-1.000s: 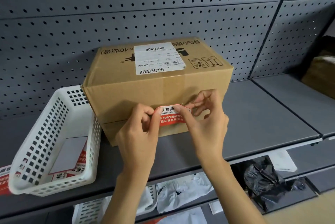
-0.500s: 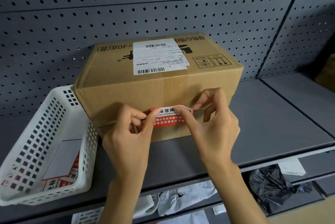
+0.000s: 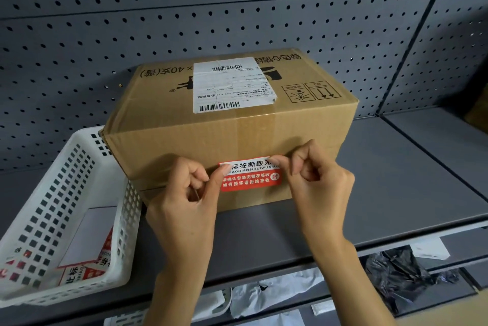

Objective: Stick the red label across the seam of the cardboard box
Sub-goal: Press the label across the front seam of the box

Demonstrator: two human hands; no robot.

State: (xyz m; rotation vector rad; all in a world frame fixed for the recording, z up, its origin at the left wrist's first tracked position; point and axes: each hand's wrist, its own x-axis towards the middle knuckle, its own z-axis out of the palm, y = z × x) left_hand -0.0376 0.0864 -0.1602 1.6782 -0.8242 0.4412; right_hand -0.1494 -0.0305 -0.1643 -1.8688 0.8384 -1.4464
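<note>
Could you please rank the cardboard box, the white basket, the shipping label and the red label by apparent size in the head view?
1. cardboard box
2. white basket, partly cropped
3. shipping label
4. red label

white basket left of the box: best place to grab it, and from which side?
Grip the white basket by its top rim on the near long side, coming from above and in front. The rim is a solid band, while the walls below are perforated, slanted lattice. Its far right corner sits against the cardboard box, so that side looks crowded. The near side is open. Sticker sheets lie loose inside; keep it level.
</note>
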